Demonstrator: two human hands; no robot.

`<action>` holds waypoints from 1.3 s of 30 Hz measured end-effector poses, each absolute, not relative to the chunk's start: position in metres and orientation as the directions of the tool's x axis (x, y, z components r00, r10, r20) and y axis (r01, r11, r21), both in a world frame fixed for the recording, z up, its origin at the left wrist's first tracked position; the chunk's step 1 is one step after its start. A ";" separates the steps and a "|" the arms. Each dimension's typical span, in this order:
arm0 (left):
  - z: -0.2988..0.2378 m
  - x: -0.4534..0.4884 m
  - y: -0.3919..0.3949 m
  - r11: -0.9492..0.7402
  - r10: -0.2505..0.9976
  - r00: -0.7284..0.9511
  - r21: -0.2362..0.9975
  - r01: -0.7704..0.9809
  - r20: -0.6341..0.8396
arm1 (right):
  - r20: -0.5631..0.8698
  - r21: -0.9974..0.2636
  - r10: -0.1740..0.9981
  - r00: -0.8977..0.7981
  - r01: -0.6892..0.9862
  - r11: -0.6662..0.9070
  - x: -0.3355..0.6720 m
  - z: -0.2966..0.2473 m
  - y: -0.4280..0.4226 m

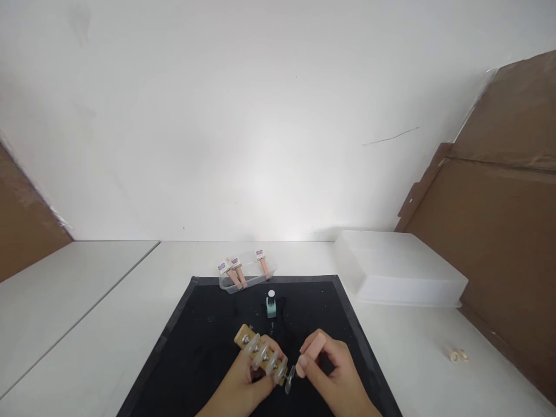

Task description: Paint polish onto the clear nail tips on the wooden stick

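My left hand [249, 379] is closed around a wooden nail-tip stand [240, 333], which slants down to the right. Several clear false nails [258, 358] stick up from its metal studs. One more clear false nail [289, 382] juts out at the stand's lower right end. Pinched between the fingers and thumb of my right hand [334, 370] is a small pink nail buffer block [313, 347], its lower end close to that end nail. Whether the two touch, I cannot tell. Beyond my hands a teal nail polish bottle [271, 308] stands upright on the black mat [200, 330].
Behind the bottle, a clear plastic tray [232, 289] holds 3 pink pieces with white labels [263, 263]. A white plastic bin [403, 269] lies upside down at the right. Small pale rings [458, 355] rest near the brown cardboard wall [499, 243].
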State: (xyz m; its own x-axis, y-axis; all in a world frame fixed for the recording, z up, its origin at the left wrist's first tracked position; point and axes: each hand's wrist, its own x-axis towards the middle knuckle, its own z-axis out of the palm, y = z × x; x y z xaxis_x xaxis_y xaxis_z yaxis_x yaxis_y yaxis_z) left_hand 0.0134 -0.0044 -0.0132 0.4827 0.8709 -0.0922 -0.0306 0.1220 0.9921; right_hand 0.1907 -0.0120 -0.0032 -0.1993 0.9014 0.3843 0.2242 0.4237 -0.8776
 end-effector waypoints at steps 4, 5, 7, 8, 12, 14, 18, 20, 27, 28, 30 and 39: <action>-0.008 0.016 -0.004 0.107 0.874 0.479 0.994 -0.020 -0.085 | 0.364 -0.864 0.890 -0.274 0.258 0.433 0.188 -0.005 -0.014; -0.008 0.016 -0.004 0.106 0.874 0.478 0.994 -0.021 -0.083 | 0.355 -0.863 0.896 -0.267 0.275 0.424 0.188 -0.006 -0.014; -0.008 0.016 -0.005 0.104 0.874 0.480 0.994 -0.022 -0.081 | 0.346 -0.861 0.911 -0.226 0.308 0.404 0.189 -0.006 -0.013; -0.009 0.015 -0.005 0.106 0.873 0.482 0.994 -0.026 -0.080 | 0.347 -0.861 0.918 -0.193 0.323 0.394 0.190 -0.006 -0.012; -0.013 0.013 -0.006 0.117 0.864 0.497 0.992 -0.050 -0.076 | 0.371 -0.866 0.924 -0.097 0.322 0.382 0.193 -0.003 -0.011; -0.014 0.013 -0.006 0.104 0.866 0.496 0.994 -0.045 -0.068 | 0.387 -0.870 0.912 -0.139 0.272 0.411 0.193 -0.002 -0.012; -0.012 0.014 -0.005 0.083 0.872 0.485 0.996 -0.018 -0.064 | 0.378 -0.871 0.882 -0.282 0.216 0.442 0.191 -0.002 -0.015; -0.011 0.015 -0.004 0.083 0.876 0.478 0.996 -0.015 -0.066 | 0.343 -0.874 0.889 -0.303 0.243 0.420 0.190 -0.003 -0.015; -0.014 0.013 -0.006 0.114 0.871 0.485 0.992 -0.046 -0.078 | 0.369 -0.864 0.920 -0.132 0.315 0.392 0.194 -0.005 -0.011; -0.016 0.013 -0.006 0.115 0.870 0.488 0.992 -0.055 -0.074 | 0.384 -0.864 0.916 -0.118 0.305 0.401 0.194 -0.004 -0.011; -0.017 0.012 -0.006 0.122 0.866 0.495 0.990 -0.066 -0.073 | 0.408 -0.866 0.906 -0.114 0.268 0.423 0.194 -0.003 -0.012; -0.012 0.015 -0.004 0.108 0.877 0.474 0.994 -0.034 -0.079 | 0.345 -0.883 0.893 -0.289 0.222 0.413 0.190 -0.006 -0.013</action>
State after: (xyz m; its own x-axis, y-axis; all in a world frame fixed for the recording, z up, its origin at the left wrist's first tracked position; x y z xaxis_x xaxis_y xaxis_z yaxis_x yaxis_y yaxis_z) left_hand 0.0148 -0.0039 -0.0116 0.4744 0.8768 -0.0787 -0.0342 0.1077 0.9936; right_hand 0.1896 -0.0135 -0.0058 -0.2891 0.8931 0.3447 0.2222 0.4129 -0.8833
